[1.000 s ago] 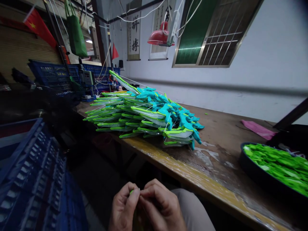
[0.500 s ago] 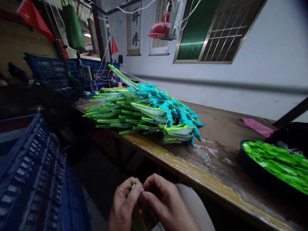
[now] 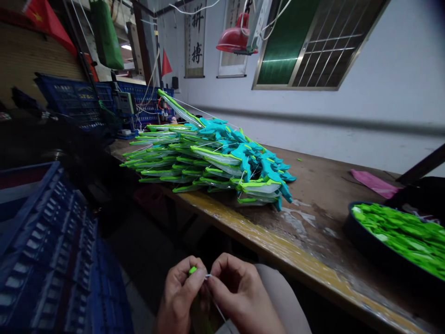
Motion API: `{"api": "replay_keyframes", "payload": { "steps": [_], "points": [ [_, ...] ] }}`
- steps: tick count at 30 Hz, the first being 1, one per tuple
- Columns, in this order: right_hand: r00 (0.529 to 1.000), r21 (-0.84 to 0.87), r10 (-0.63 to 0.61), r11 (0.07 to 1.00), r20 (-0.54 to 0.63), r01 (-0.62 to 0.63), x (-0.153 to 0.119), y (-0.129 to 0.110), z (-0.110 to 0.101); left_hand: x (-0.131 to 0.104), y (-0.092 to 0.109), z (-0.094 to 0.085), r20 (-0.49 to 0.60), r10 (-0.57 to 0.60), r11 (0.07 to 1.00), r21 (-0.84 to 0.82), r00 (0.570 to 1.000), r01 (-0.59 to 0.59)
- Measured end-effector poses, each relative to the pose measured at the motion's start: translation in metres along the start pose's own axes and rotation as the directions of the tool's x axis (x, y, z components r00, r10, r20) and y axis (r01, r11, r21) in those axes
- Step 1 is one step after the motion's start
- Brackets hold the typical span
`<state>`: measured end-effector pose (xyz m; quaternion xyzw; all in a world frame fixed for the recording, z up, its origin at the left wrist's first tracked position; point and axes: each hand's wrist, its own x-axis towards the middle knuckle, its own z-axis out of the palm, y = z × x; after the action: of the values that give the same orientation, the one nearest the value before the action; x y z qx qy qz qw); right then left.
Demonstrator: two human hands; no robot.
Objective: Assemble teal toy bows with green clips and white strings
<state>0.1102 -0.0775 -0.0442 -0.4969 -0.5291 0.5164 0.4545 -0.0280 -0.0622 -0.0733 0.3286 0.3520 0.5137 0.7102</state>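
Observation:
My left hand (image 3: 182,290) is closed round a bright green plastic piece (image 3: 193,270), whose rounded tip shows above the thumb. Its lower part is mostly hidden in shadow below the hands. Between my fingertips runs a white string (image 3: 207,276), pinched by the thumb and forefinger of my right hand (image 3: 236,290); one length trails down below. Both hands are close together over my lap, in front of the table edge. Beyond them lies a heap of what look like toy bows (image 3: 215,160), with green and clear limbs, teal middles and white strings.
A dark round tub (image 3: 351,227) of flat green pieces stands at the right on the wooden table (image 3: 323,185). Near it lies a pink cloth (image 3: 375,183). Blue crates (image 3: 66,250) are stacked at my left. A red lamp (image 3: 234,41) hangs above the table.
My right fingertips have shifted slightly right, away from the left thumb, and more white string shows between the hands. The view has moved a little; the heap is unchanged.

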Motion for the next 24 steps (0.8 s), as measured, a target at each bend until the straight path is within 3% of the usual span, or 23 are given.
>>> {"api": "replay_keyframes", "payload": {
  "steps": [2,5,8,11,12,14,16,18,21,24],
  "points": [
    [0.971,-0.192,-0.238,0.953,-0.004,0.233,-0.001,-0.003,-0.001,0.000,0.004,-0.001,0.062,-0.006,0.999,-0.033,0.998,0.008],
    [0.840,-0.326,-0.538,0.783,0.072,0.529,-0.001,-0.008,-0.002,0.002,0.007,-0.006,0.153,-0.057,0.990,-0.120,0.987,0.076],
    [0.772,-0.326,-0.627,0.712,0.103,0.622,0.000,-0.010,-0.001,0.006,0.006,-0.012,0.187,-0.124,0.974,-0.165,0.975,0.155],
    [0.760,-0.384,-0.641,0.679,0.107,0.626,-0.001,-0.009,0.000,0.010,0.005,-0.014,0.185,-0.144,0.974,-0.148,0.972,0.172],
    [0.775,-0.392,-0.625,0.691,0.100,0.608,-0.002,-0.009,0.000,0.011,0.005,-0.014,0.180,-0.142,0.977,-0.133,0.973,0.167],
    [0.847,-0.338,-0.527,0.786,0.072,0.518,-0.003,-0.008,0.000,0.011,0.004,-0.011,0.164,-0.126,0.985,-0.098,0.978,0.144],
    [0.936,-0.208,-0.350,0.914,0.032,0.349,-0.003,-0.008,-0.001,0.011,0.002,-0.009,0.146,-0.093,0.993,-0.055,0.985,0.102],
    [0.988,-0.079,-0.151,0.986,-0.021,0.149,-0.001,-0.010,-0.002,0.009,0.001,-0.007,0.132,-0.065,0.998,-0.019,0.989,0.068],
    [0.997,0.036,0.064,0.997,-0.034,-0.062,0.004,-0.013,-0.005,0.006,0.005,-0.005,0.127,-0.043,0.996,0.084,0.991,0.032],
    [0.994,0.089,0.111,0.990,-0.003,-0.110,0.006,-0.013,-0.007,0.005,0.011,-0.003,0.100,-0.004,0.961,0.276,0.995,-0.024]
  ]
}}
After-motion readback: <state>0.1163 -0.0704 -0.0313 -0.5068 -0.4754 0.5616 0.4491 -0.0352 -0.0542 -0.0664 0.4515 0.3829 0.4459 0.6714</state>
